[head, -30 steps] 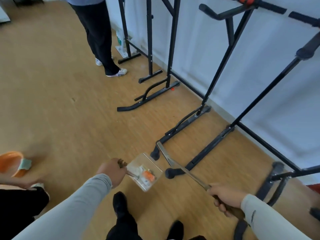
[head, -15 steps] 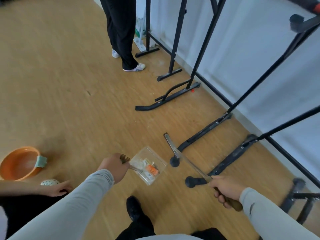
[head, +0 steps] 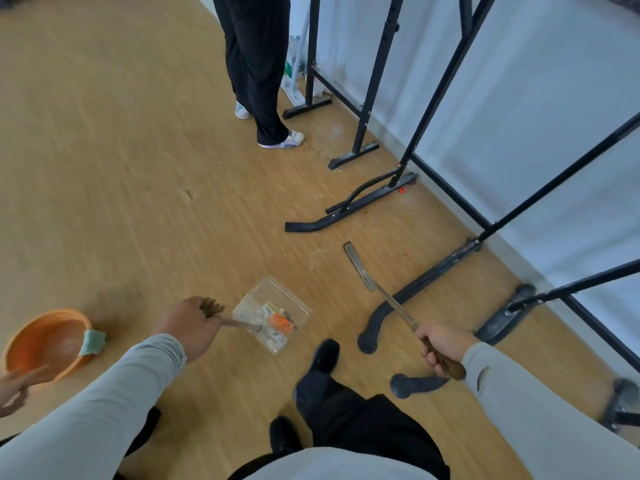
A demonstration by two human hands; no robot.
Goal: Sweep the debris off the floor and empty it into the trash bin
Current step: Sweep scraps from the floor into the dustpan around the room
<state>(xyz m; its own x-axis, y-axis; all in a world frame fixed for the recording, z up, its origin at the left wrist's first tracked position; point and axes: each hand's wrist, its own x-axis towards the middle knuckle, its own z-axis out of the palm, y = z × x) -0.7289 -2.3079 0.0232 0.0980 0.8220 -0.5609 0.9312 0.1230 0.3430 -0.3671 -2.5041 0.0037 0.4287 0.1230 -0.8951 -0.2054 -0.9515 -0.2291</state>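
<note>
Dustpan (head: 273,315), one, clear plastic, held above the wooden floor (head: 121,168) near frame centre. Left hand (head: 188,323) has fingers curled round its brown handle, which joins the pan by a thin metal rod. Debris (head: 278,322) sits inside the pan: one orange ribbed piece, plus a few pale scraps, too small to count exactly. Right hand (head: 441,344) grips the brown wooden handle of one long thin sweeper tool (head: 367,271); fingers wrapped round it, metal shaft running up-left, flat narrow head at or just over the floor, cannot tell which. Tool head is apart from the dustpan, to its right. Both sleeves grey. Two black shoes of the wearer below the pan.

One orange basin (head: 45,341) at far left on the floor, one teal sponge (head: 92,342) on its rim. One other person's hand (head: 14,389) at the left edge, two fingers extended. One standing person (head: 256,64) at top, dark trousers, two pale shoes. Black metal stands (head: 367,199) along the white wall, several floor bars visible. One tiny red piece (head: 402,190) on the floor beside a stand foot.
</note>
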